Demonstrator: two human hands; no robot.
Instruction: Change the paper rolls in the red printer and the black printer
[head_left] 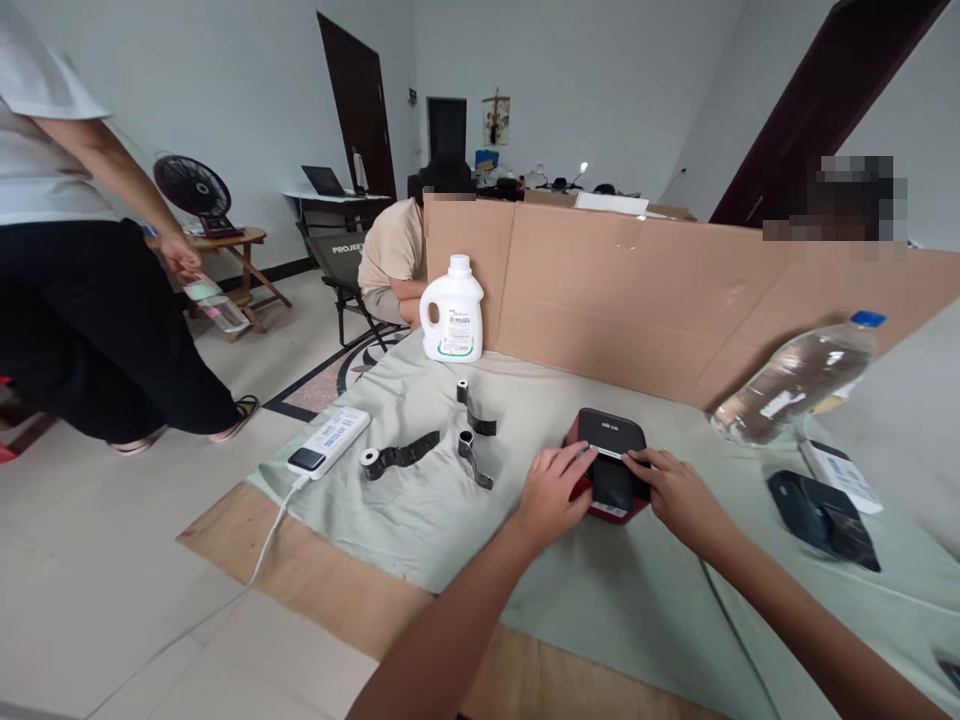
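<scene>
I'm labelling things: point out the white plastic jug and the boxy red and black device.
White plastic jug point(457, 322), head view: front label.
Boxy red and black device point(610, 434), head view: black top.

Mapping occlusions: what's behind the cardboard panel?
Past the cardboard panel, a seated person shows at left, a white object and a pixelated head above. Whatever sits lower is covered.
</scene>
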